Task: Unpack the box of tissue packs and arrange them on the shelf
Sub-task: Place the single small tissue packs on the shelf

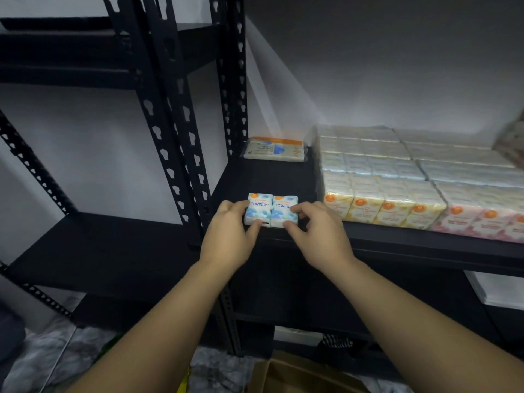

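Fingers of the left hand (226, 235) curl round the left blue tissue pack (258, 209), thumb at its near edge and fingertips on its outer side; fingers of the right hand (317, 234) pinch the right blue tissue pack (284, 211) in the same manner. Both packs lie flat, side by side and touching, at the front edge of the black shelf (397, 236), near its left front corner. To their right, along the front edge and running back, stands a block of yellow tissue packs (382, 211), with pink tissue packs (482, 222) just beside it. A flat wrapped tissue pack (275, 150) lies at the rear left corner. Below, on the floor, part of a cardboard box (297, 375) shows
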Available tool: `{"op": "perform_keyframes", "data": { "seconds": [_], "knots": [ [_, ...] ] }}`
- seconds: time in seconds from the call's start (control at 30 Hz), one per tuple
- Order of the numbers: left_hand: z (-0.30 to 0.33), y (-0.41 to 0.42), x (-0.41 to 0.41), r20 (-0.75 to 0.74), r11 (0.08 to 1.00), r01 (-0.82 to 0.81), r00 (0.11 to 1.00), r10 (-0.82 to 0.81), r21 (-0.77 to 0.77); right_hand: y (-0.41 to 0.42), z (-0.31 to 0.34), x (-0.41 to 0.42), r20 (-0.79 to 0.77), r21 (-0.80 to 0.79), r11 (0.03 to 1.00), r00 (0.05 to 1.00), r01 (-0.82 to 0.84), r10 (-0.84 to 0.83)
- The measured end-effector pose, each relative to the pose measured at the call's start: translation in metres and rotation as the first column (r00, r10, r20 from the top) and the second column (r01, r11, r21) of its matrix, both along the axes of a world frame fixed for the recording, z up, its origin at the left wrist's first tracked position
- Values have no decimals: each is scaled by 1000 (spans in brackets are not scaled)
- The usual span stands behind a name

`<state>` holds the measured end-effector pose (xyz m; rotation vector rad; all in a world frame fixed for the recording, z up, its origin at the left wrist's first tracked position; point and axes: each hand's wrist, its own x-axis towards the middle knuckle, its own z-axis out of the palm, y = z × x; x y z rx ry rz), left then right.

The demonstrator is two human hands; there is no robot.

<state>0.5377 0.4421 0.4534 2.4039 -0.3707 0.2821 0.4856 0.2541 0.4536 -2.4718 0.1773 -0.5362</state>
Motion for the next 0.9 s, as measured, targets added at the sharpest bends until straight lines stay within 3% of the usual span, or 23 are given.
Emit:
{"op": "perform_keyframes", "data": {
  "seconds": [0.13, 0.33, 0.9],
  "knots": [
    [6, -2, 10, 47, 991, 1, 999, -8, 137, 8, 2, 11, 28, -106, 994, 1000, 2, 0],
    [9, -13, 37, 120, 964, 4, 992, -37, 266, 15, 7, 35, -16, -102, 994, 999, 38, -40],
    [9, -52, 131, -34, 996, 53, 998, -50, 77, 7, 1, 131, -52, 29, 977, 976, 213, -211]
  ]
}}
